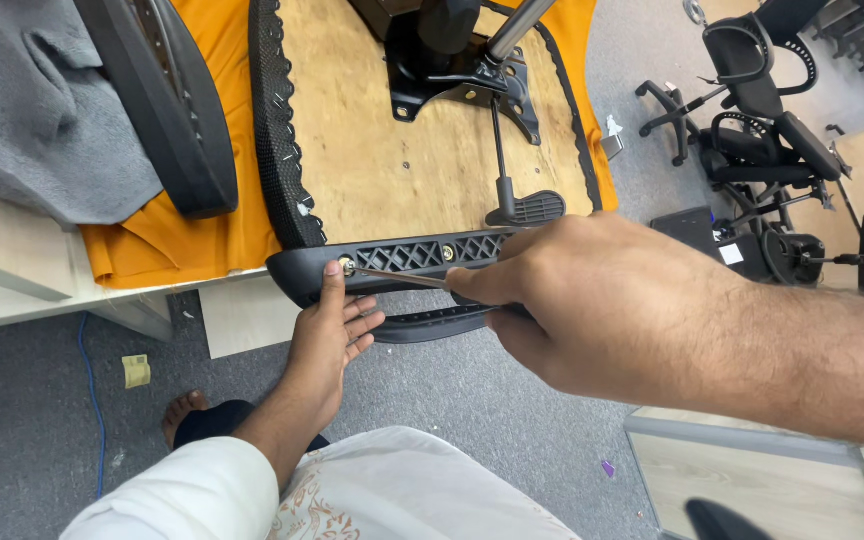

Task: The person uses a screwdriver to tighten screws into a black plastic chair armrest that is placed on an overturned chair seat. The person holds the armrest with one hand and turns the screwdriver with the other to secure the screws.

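While my left hand (330, 335) steadies the black armrest bracket (392, 262) with fingers loosely spread, my right hand (572, 300) grips a screwdriver (399, 277) on the 9 o'clock screw (346, 266), so the second screw (447, 252) at 3 o'clock looks left to do.

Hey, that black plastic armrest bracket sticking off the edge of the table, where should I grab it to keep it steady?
Grip the armrest bracket at its rounded left end, from below and the near side, as the left hand does now. That end overhangs the table, so fingers can wrap under it, and it stays clear of the screwdriver that the right hand points at the screw.
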